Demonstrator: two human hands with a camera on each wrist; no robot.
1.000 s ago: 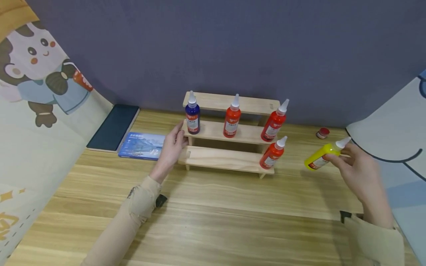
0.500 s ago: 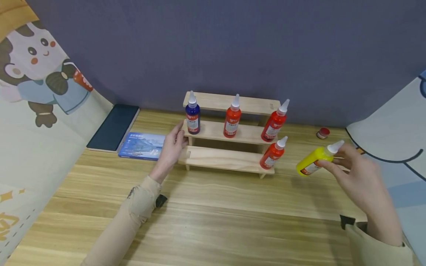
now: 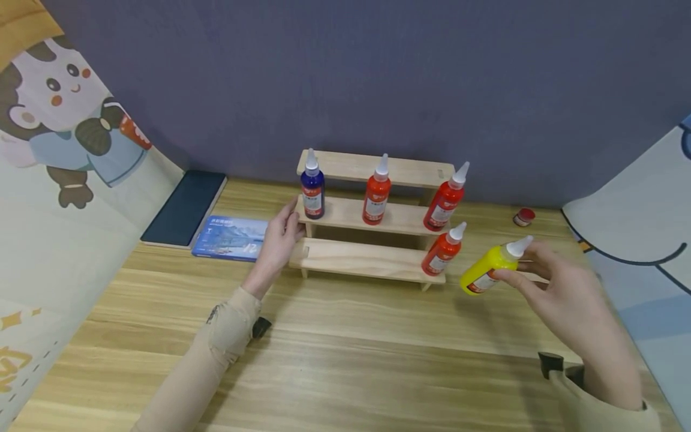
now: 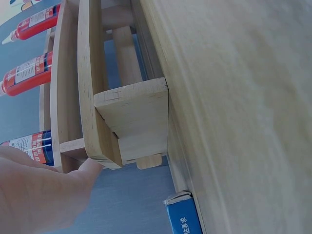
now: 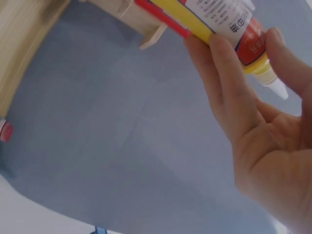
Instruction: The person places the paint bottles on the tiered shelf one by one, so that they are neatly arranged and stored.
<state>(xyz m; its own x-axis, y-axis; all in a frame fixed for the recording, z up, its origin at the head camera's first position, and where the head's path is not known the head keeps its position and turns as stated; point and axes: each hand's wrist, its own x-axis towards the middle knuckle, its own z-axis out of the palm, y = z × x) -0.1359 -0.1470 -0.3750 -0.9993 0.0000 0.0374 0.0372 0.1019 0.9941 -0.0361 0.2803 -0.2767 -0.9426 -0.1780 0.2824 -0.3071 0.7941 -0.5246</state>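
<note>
A three-tier wooden rack (image 3: 367, 259) stands against the back wall. My left hand (image 3: 279, 237) grips its left end at the middle step, close to a dark blue paint bottle (image 3: 313, 195). Two red paint bottles, one at the centre (image 3: 376, 198) and one at the right (image 3: 444, 204), share that middle step. A further red bottle (image 3: 441, 252) stands at the right end of the lowest step. To the right of the rack, my right hand (image 3: 567, 294) holds a yellow paint bottle (image 3: 486, 271) between thumb and fingers, tilted with its white nozzle up and to the right.
A small red-lidded jar (image 3: 523, 216) sits at the back right. On the left lie a dark notebook (image 3: 183, 207) and a blue pad (image 3: 229, 237) with a mountain picture. Printed cloth panels border both sides.
My right hand has carried the yellow bottle leftward and slightly nearer, closer to the rack's right end. The left hand and the rack have stayed put.
</note>
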